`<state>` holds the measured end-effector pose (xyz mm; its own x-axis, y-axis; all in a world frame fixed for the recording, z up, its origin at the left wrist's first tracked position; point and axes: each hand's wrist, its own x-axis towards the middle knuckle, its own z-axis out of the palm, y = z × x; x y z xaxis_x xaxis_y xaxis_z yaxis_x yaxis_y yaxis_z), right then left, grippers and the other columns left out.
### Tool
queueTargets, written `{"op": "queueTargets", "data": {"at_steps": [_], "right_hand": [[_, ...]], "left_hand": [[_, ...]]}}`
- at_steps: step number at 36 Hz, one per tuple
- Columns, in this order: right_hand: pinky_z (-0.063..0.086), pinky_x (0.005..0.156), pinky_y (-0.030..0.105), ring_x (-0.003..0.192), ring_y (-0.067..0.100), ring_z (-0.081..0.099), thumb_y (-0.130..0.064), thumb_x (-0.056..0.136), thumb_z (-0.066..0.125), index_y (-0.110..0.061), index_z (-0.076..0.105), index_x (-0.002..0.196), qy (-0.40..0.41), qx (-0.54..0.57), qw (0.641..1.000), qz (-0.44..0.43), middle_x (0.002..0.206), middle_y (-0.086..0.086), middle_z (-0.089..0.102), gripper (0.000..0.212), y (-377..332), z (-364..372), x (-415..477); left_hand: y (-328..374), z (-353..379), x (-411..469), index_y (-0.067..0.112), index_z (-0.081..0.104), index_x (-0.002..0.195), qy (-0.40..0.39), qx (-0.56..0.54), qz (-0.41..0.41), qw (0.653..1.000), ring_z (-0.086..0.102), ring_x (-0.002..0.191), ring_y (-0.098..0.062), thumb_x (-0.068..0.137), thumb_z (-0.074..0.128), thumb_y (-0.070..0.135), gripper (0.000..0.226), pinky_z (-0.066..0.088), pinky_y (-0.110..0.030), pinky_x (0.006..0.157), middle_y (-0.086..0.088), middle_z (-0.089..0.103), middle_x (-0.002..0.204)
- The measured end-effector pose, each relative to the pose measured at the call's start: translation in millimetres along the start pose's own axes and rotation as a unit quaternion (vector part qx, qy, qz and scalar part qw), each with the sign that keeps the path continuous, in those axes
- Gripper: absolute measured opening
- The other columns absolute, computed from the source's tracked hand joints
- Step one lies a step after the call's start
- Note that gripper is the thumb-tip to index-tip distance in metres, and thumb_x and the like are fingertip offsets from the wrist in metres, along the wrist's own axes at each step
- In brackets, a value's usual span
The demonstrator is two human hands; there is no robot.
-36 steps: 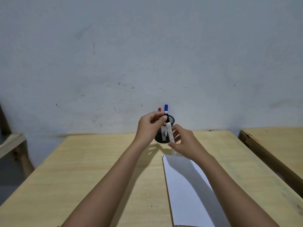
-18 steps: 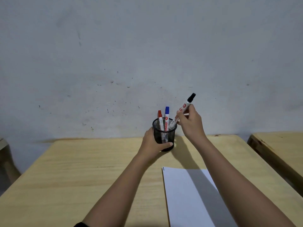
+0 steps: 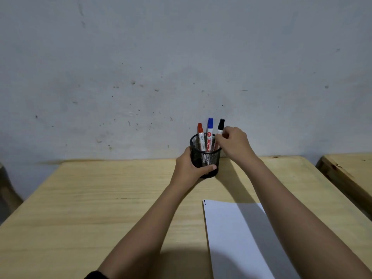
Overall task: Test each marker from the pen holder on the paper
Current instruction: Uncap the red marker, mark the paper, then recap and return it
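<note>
Head view: The black-capped marker (image 3: 220, 125), raised and tilted above the holder half a second ago, now stands inside the mesh pen holder (image 3: 205, 156) beside the blue-capped marker (image 3: 210, 130) and red-capped marker (image 3: 200, 133). The right hand (image 3: 234, 144) remains pinched on its barrel just below the cap. The left hand (image 3: 189, 168) stays wrapped around the holder's lower wall, as before. The holder stands at the table's (image 3: 100, 198) far edge. The paper (image 3: 231, 228) lies nearer, with a short dark stroke at its top-left corner.
</note>
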<state>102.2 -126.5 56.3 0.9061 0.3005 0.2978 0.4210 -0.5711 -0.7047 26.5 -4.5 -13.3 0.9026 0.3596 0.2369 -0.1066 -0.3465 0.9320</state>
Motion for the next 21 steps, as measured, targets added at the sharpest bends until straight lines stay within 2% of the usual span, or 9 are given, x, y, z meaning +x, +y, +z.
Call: {"op": "queueTargets", "data": {"at_steps": [2, 5, 8, 13, 17, 18, 21], "right_hand": [[0.029, 0.05, 0.015, 0.074, 0.017, 0.048, -0.021, 0.088, 0.057, -0.009, 0.054, 0.083, 0.003, 0.0, 1.0, -0.006, 0.092, 0.013, 0.055, 0.013, 0.8, 1.1, 0.4], [0.036, 0.052, 0.015, 0.078, 0.019, 0.052, -0.013, 0.083, 0.062, -0.003, 0.059, 0.1, 0.012, 0.021, 1.0, -0.005, 0.096, 0.015, 0.059, 0.019, 2.8, 0.5, 0.4], [0.037, 0.056, 0.013, 0.078, 0.018, 0.051, -0.011, 0.081, 0.065, -0.002, 0.059, 0.098, 0.026, 0.032, 0.999, -0.011, 0.091, 0.011, 0.058, 0.02, 3.5, 0.7, -1.2], [0.041, 0.057, 0.011, 0.068, 0.014, 0.051, -0.005, 0.078, 0.064, -0.009, 0.057, 0.082, 0.095, 0.084, 0.991, -0.04, 0.083, 0.01, 0.06, 0.009, -2.2, 6.8, -9.6], [0.043, 0.056, 0.006, 0.063, 0.008, 0.055, -0.003, 0.078, 0.062, -0.006, 0.066, 0.079, 0.066, 0.07, 0.993, -0.062, 0.075, 0.005, 0.064, 0.005, -17.0, 10.5, -13.7], [0.044, 0.059, 0.008, 0.065, 0.011, 0.057, -0.004, 0.078, 0.062, -0.006, 0.067, 0.08, 0.051, 0.056, 0.995, -0.064, 0.075, 0.006, 0.065, 0.006, -20.0, 12.1, -13.3], [0.052, 0.073, 0.025, 0.079, 0.019, 0.065, -0.007, 0.077, 0.066, -0.006, 0.071, 0.086, 0.016, -0.002, 0.999, -0.05, 0.084, 0.01, 0.07, 0.01, -24.5, 16.3, -9.1]], "left_hand": [[-0.2, 0.0, -0.6, 0.023, 0.052, 0.121, 0.001, 0.003, 0.0, 1.0, 0.062, 0.105, -0.009, 0.06, 0.087, 0.029, 0.071, 0.053, -0.029, 0.09, 0.007, 0.065, 0.114], [-0.1, 0.1, -0.6, 0.023, 0.053, 0.12, 0.004, 0.006, 0.0, 1.0, 0.062, 0.104, -0.008, 0.06, 0.087, 0.028, 0.069, 0.053, -0.029, 0.089, 0.008, 0.065, 0.113], [1.2, -0.2, -0.4, 0.022, 0.052, 0.12, 0.002, 0.008, -0.003, 1.0, 0.062, 0.103, -0.009, 0.061, 0.086, 0.028, 0.068, 0.054, -0.03, 0.089, 0.008, 0.064, 0.112], [1.5, -1.0, -0.5, 0.022, 0.052, 0.12, 0.004, 0.008, -0.003, 1.0, 0.062, 0.103, -0.009, 0.06, 0.086, 0.027, 0.068, 0.054, -0.03, 0.089, 0.006, 0.065, 0.113], [1.6, -0.3, -0.9, 0.022, 0.053, 0.118, 0.005, 0.008, -0.008, 1.0, 0.063, 0.1, -0.008, 0.06, 0.086, 0.028, 0.067, 0.054, -0.028, 0.086, 0.006, 0.067, 0.109], [1.7, -0.3, -1.2, 0.022, 0.053, 0.118, 0.004, 0.006, -0.009, 1.0, 0.063, 0.1, -0.008, 0.06, 0.086, 0.027, 0.066, 0.054, -0.028, 0.085, 0.005, 0.067, 0.109], [3.0, -1.2, -2.5, 0.022, 0.052, 0.119, 0.0, -0.002, -0.012, 1.0, 0.063, 0.1, -0.008, 0.062, 0.086, 0.025, 0.066, 0.052, -0.023, 0.082, 0.005, 0.067, 0.109]]}}
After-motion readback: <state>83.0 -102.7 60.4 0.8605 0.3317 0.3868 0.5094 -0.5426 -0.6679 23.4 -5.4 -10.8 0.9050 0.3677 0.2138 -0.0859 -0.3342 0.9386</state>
